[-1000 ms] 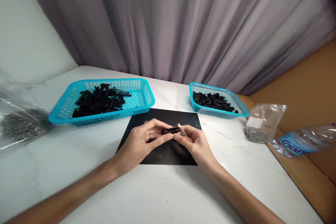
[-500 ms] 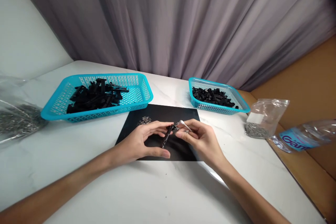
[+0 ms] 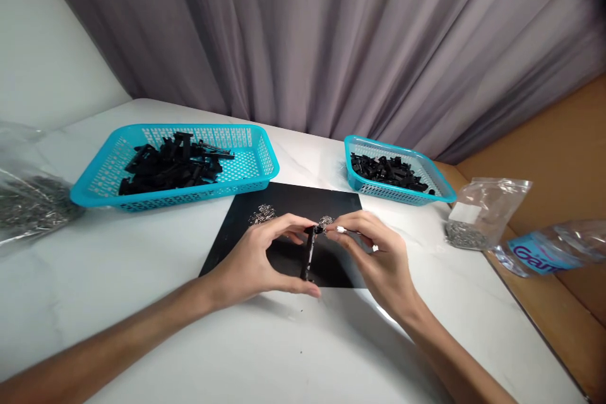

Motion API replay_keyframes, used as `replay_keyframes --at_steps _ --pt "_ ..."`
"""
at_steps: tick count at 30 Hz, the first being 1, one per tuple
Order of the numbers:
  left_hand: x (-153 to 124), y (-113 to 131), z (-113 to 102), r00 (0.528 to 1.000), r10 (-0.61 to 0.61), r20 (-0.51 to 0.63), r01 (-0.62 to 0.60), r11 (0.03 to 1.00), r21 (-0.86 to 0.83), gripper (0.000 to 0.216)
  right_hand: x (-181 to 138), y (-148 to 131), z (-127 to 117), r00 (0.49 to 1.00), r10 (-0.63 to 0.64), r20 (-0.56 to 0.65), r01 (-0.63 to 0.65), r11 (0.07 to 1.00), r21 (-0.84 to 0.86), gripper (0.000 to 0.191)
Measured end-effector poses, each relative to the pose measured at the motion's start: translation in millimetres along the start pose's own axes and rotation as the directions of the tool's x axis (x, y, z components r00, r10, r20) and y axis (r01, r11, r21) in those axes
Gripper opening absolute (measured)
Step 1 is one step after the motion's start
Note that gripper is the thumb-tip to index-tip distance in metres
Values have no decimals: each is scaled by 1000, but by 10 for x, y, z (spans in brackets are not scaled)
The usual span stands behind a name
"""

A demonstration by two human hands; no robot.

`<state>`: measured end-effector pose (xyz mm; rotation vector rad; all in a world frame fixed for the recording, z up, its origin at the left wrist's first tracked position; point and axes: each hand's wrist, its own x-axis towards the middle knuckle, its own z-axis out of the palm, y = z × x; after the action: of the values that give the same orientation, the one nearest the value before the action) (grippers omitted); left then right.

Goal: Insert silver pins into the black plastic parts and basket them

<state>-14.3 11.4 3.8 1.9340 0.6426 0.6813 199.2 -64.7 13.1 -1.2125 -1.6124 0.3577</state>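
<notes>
My left hand (image 3: pixel 250 259) grips a long, narrow black plastic part (image 3: pixel 309 255) between thumb and fingers, above a black mat (image 3: pixel 284 196). My right hand (image 3: pixel 374 249) is closed around a thin stick with white ends, which looks like a cotton swab (image 3: pixel 341 229). Its thumb and forefinger meet at the far end of the black part; whether they also pinch something small there I cannot make out. Small shiny metal pieces lie on the mat in two heaps, a left heap (image 3: pixel 263 213) and a right heap (image 3: pixel 326 221) partly behind my right fingertips.
A blue basket (image 3: pixel 272 167) of black plastic parts stands at left, a smaller blue basket (image 3: pixel 445 186) of small black pieces at right. Clear bags of metal pieces sit at far left (image 3: pixel 38 202) and right (image 3: pixel 466 233). A plastic bottle (image 3: pixel 544 249) lies beyond the right edge.
The black part has turned more upright in my left hand. The swab has swung back into my right hand, and my right fingertips have come to the part's far end.
</notes>
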Motion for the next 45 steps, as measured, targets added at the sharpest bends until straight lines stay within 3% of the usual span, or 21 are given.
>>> replay_keyframes --at_steps 12,20,25,33,45 --pt "3 27 16 993 94 -71 -87 991 101 76 -33 -38 167 987 -138 -84 122 978 -169 16" --pt "-15 20 41 986 145 -87 -130 979 159 74 -90 -13 257 940 -304 -154 242 913 -328 22" --pt "-14 5 39 978 185 -91 -168 971 173 72 -117 -9 277 925 -307 -225 216 910 -354 17" --pt "-18 54 72 966 219 -138 -193 964 183 70 -172 -41 295 897 -398 -191 249 814 -524 23" --pt "-15 46 86 966 221 -132 -205 971 120 69 -167 -91 330 912 -345 -222 211 858 -468 17"
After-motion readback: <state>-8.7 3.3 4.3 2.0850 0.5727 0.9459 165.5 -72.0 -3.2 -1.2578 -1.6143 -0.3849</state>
